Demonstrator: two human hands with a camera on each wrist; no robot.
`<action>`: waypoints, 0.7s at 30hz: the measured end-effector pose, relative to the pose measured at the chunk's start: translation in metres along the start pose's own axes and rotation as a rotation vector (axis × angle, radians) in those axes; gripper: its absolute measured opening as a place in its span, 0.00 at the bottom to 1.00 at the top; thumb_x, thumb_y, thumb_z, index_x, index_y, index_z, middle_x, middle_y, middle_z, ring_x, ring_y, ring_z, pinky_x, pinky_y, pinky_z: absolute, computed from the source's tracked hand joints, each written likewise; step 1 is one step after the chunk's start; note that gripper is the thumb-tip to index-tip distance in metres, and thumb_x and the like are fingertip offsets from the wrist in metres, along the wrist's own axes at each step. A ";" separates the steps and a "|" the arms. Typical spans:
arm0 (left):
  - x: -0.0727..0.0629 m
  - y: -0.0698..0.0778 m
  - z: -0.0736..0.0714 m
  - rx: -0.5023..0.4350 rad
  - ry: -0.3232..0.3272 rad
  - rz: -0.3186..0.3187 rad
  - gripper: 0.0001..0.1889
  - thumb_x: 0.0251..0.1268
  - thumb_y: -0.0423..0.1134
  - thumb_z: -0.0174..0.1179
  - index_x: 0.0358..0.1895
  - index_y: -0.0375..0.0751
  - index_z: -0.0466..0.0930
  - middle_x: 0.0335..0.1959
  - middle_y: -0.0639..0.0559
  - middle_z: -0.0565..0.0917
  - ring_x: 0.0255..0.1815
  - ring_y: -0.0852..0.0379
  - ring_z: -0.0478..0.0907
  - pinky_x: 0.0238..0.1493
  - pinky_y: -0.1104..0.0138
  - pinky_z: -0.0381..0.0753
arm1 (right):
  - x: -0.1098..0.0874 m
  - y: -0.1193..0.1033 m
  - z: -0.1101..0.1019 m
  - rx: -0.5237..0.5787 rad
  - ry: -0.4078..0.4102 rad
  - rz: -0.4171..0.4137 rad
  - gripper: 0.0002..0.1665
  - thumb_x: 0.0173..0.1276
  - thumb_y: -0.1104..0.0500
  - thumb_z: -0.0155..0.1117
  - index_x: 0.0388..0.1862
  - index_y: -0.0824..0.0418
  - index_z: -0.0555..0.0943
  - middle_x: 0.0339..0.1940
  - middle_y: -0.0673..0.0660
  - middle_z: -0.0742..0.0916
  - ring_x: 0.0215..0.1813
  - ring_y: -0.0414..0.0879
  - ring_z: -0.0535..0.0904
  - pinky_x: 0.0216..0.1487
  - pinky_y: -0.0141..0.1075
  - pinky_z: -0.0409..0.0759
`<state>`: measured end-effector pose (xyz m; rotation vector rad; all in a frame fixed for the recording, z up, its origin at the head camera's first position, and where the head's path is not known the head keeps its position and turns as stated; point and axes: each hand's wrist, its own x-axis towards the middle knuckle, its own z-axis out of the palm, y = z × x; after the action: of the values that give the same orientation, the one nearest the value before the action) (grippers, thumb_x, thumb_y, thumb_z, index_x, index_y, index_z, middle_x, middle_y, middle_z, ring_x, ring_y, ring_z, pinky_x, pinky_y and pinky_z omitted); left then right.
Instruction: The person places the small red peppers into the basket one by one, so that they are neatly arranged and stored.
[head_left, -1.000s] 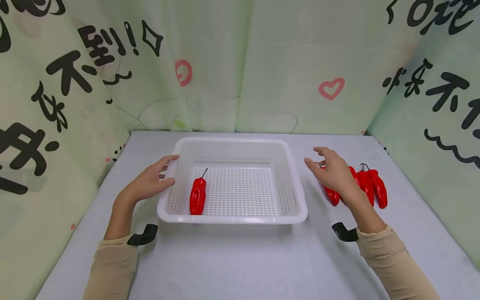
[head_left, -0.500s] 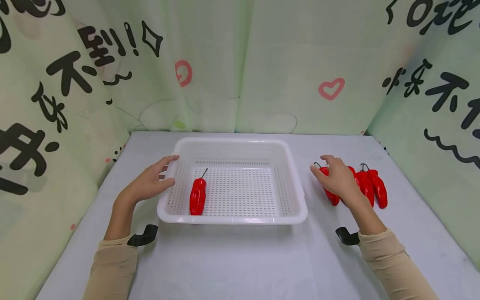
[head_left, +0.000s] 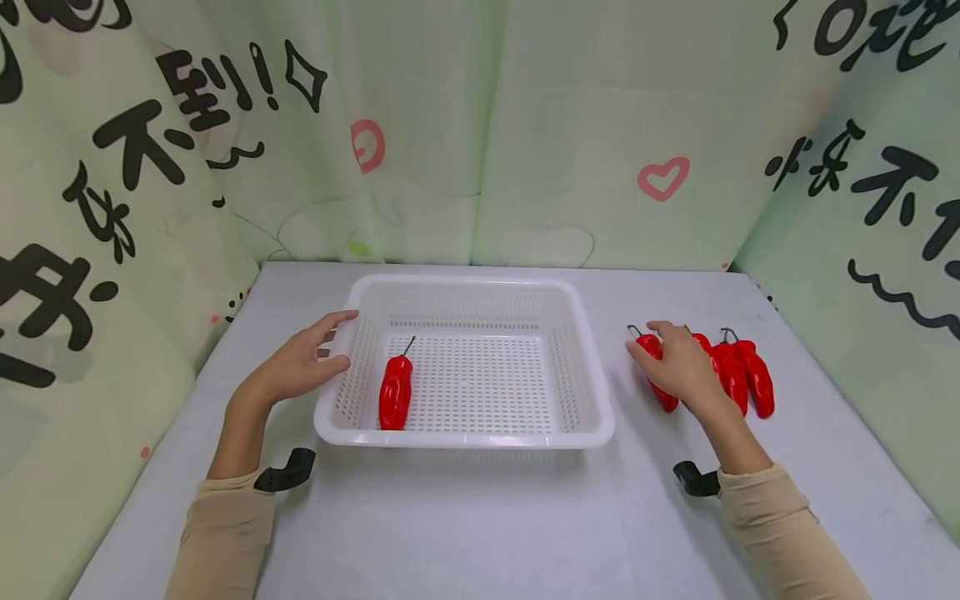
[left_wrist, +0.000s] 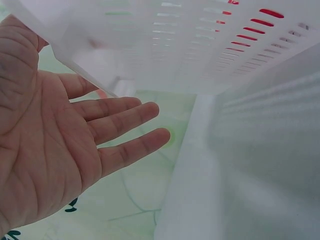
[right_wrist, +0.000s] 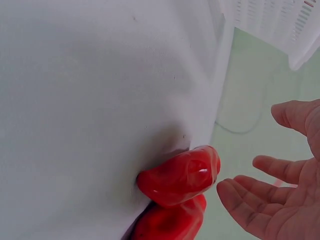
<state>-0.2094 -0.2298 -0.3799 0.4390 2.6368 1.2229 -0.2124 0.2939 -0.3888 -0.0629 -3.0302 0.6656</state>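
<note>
A white perforated basket (head_left: 465, 437) stands mid-table with one red pepper (head_left: 395, 392) lying along its left inner wall. My left hand (head_left: 311, 358) rests against the basket's left rim; the left wrist view shows its palm (left_wrist: 75, 150) flat and fingers straight beside the basket wall (left_wrist: 240, 55). To the right of the basket, several red peppers (head_left: 731, 375) lie in a row on the table. My right hand (head_left: 675, 360) hovers low over the leftmost pepper (head_left: 663, 396). In the right wrist view its fingers (right_wrist: 250, 200) are spread just beside that pepper (right_wrist: 180, 175), not closed round it.
The grey table (head_left: 480, 517) is walled on three sides by a pale green printed curtain (head_left: 480, 125). Black wrist mounts (head_left: 285, 471) sit at both forearms. Bare tabletop lies in front of the basket.
My right hand has come down and slightly right, from above the table onto the leftmost pepper of the row. The left hand, basket and peppers have stayed put.
</note>
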 end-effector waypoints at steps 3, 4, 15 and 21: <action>0.001 0.000 0.000 0.002 -0.002 0.009 0.37 0.70 0.34 0.55 0.80 0.40 0.53 0.76 0.32 0.63 0.74 0.25 0.62 0.61 0.36 0.77 | 0.000 0.004 0.000 -0.002 -0.006 0.007 0.41 0.73 0.47 0.60 0.73 0.73 0.64 0.66 0.79 0.73 0.60 0.72 0.73 0.50 0.66 0.83; 0.001 0.000 0.000 0.003 -0.002 0.011 0.37 0.70 0.34 0.55 0.80 0.40 0.53 0.76 0.32 0.64 0.74 0.25 0.62 0.60 0.36 0.77 | 0.000 0.004 0.000 -0.004 -0.010 0.011 0.42 0.72 0.47 0.61 0.73 0.73 0.64 0.65 0.79 0.73 0.60 0.72 0.73 0.50 0.66 0.83; 0.001 0.000 0.000 0.007 0.000 0.003 0.37 0.69 0.34 0.55 0.81 0.40 0.53 0.76 0.33 0.64 0.74 0.25 0.63 0.59 0.37 0.78 | 0.003 0.009 0.001 -0.018 -0.060 0.038 0.44 0.71 0.48 0.63 0.74 0.74 0.62 0.66 0.80 0.72 0.61 0.73 0.70 0.51 0.66 0.83; 0.001 -0.001 -0.001 -0.022 -0.005 -0.003 0.37 0.70 0.35 0.54 0.81 0.41 0.54 0.75 0.33 0.65 0.73 0.25 0.64 0.61 0.37 0.78 | 0.005 0.011 0.005 -0.009 -0.101 0.056 0.48 0.66 0.51 0.70 0.75 0.75 0.60 0.66 0.81 0.70 0.63 0.75 0.69 0.51 0.65 0.83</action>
<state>-0.2104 -0.2304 -0.3802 0.4334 2.6164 1.2470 -0.2170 0.3023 -0.3980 -0.1191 -3.1394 0.6795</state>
